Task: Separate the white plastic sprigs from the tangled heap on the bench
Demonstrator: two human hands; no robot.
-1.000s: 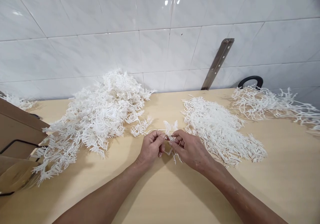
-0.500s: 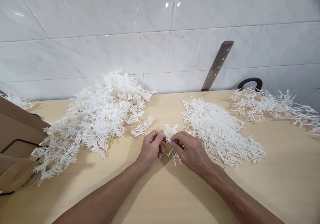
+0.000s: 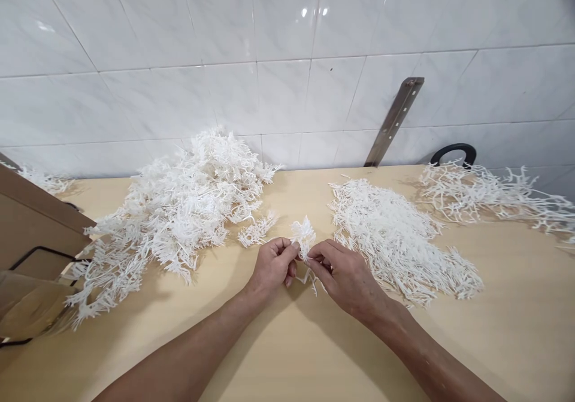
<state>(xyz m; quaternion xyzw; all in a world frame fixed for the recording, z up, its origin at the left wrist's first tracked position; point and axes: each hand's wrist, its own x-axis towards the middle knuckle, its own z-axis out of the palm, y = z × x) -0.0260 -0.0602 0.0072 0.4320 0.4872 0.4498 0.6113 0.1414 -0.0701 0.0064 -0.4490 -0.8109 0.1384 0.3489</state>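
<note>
Between my hands, a small white branched piece [image 3: 303,234] stands up with its frilly tip, and thin white stems [image 3: 309,281] hang below the fingers. My left hand [image 3: 275,265] is closed, thumb and forefinger pinching the piece from the left. From the right, my right hand [image 3: 344,270] pinches the same piece low down, its fingertips close to the left ones. A large heap of frilly white pieces [image 3: 193,192] lies to the left, with a small clump [image 3: 257,229] at its edge. A flatter pile of white strands [image 3: 399,240] is on the right.
On the wooden table [image 3: 287,354], looser white branches [image 3: 489,195] lie at the far right before a black curved handle [image 3: 453,148]. A cardboard box [image 3: 36,216] stands at the left. A metal bracket [image 3: 394,121] leans on the tiled wall [image 3: 283,102].
The frilly tip between my fingers now stands taller and fuller. Both hands keep nearly the same place and pinch, while the whole view has shifted slightly.
</note>
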